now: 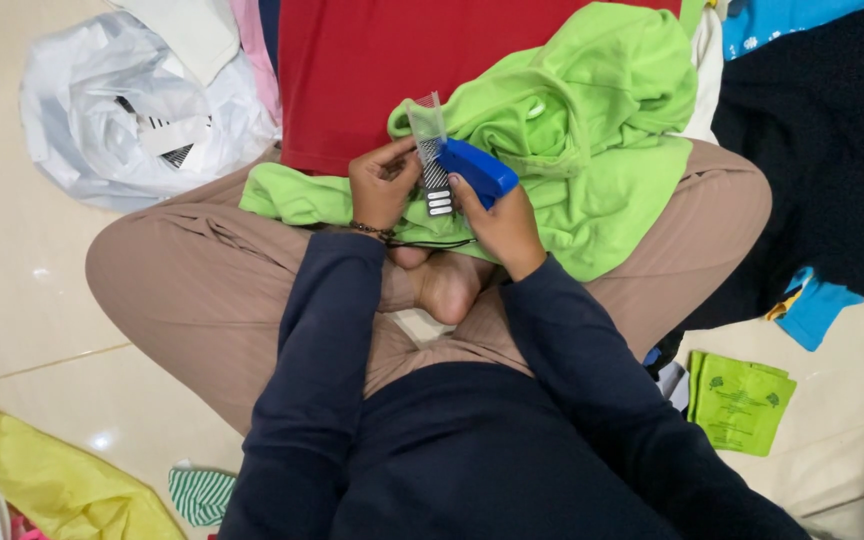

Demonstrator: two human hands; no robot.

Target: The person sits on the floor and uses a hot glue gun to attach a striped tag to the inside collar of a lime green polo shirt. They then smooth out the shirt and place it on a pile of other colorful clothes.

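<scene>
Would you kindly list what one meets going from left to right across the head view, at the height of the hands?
White plastic bag → left hand → strip of tag pins → blue tagging gun → right hand → green garment → dark navy cloth.

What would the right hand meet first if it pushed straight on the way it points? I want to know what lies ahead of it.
Probably the green hooded garment, just beyond the blue tagging gun that the right hand holds; depth is unclear.
</scene>
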